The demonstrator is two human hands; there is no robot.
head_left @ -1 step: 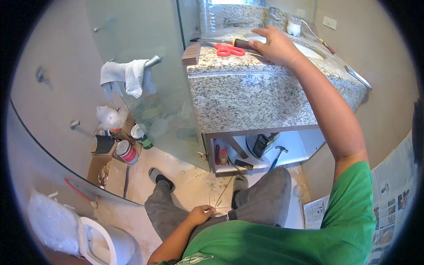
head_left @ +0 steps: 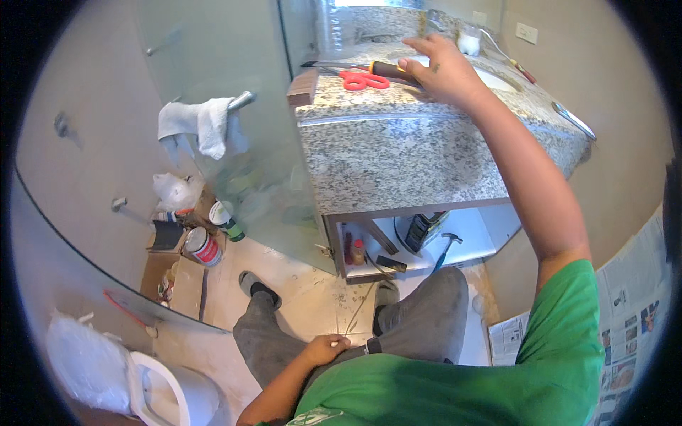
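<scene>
My right hand (head_left: 446, 74) is over the granite countertop (head_left: 398, 167), its fingers stretched out. The thumb is beside the dark handle of a long, thin tool (head_left: 389, 69) with a yellow ring; whether they touch is unclear. Red-handled scissors (head_left: 366, 80) lie just in front of this tool, their tips partly under it. Left of them, a brown wooden block (head_left: 302, 86) sits at the counter's corner. At my lap, my left hand (head_left: 324, 351) is curled closed, with a small pale bit showing at its fingers that I cannot make out.
An open cabinet (head_left: 469, 245) under the counter holds a hammer (head_left: 446, 250) and a small bottle (head_left: 358, 252). A glass door (head_left: 241, 50) with a white towel (head_left: 195, 121) stands left. Cans and a cardboard box (head_left: 190, 280) sit on the floor; a toilet (head_left: 181, 394) is at lower left.
The view has shifted slightly, so the counter and its tools appear a little farther left. My hands have hardly moved.
</scene>
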